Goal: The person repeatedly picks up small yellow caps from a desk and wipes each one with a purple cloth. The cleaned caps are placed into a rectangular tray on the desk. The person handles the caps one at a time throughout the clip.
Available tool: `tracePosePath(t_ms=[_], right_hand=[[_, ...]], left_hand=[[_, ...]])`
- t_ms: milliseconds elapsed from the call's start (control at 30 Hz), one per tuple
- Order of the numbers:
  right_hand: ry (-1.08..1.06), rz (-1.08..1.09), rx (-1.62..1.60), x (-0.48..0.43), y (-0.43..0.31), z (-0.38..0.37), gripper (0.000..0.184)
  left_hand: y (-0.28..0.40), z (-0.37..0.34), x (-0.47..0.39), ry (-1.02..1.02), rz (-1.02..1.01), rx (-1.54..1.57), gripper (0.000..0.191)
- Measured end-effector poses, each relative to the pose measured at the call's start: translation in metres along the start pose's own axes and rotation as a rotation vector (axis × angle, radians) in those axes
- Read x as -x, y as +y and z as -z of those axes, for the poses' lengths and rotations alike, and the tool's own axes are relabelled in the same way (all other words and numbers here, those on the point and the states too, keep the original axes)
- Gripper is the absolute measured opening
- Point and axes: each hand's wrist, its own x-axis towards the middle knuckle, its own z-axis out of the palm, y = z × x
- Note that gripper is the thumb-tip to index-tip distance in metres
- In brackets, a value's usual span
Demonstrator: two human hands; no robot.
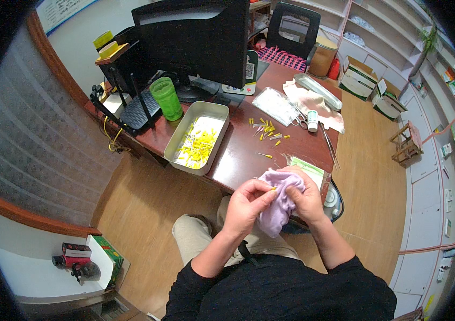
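Note:
My left hand (247, 204) pinches a small yellow piece (274, 188), seemingly a needle's plastic hub, between thumb and index finger. Against it, my right hand (307, 196) grips a crumpled lilac cloth (272, 218); the rest of the small piece is hidden in its folds. Beyond my hands, several loose needles with yellow hubs (267, 129) lie scattered on the dark red desk (239, 148). One single needle (265, 155) lies nearer to me. To the left, a rectangular metal tray (167, 156) holds a heap of yellow-hubbed needles (198, 146).
A green cup (166, 98), a router (141, 110) and a monitor (191, 44) stand behind the tray. Scissors (300, 120), a small white bottle (312, 121), long tweezers (330, 144) and a clear plastic bag (275, 105) lie or stand on the right. A green-white packet (310, 170) is beside my right hand.

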Motion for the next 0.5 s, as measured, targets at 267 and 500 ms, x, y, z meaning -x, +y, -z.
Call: tracePosePath(t_ms=[267,500], right_hand=[[-0.087,0.095,0.172,0.0,0.002,0.005,0.012],[0.026,0.114,0.096,0.0,0.009,0.008,0.02]], left_hand=[[-0.008,-0.006,0.003,-0.053,-0.052,-0.267,0.008],[-0.009,-0.003,0.004,-0.067,-0.072,-0.394,0.007]])
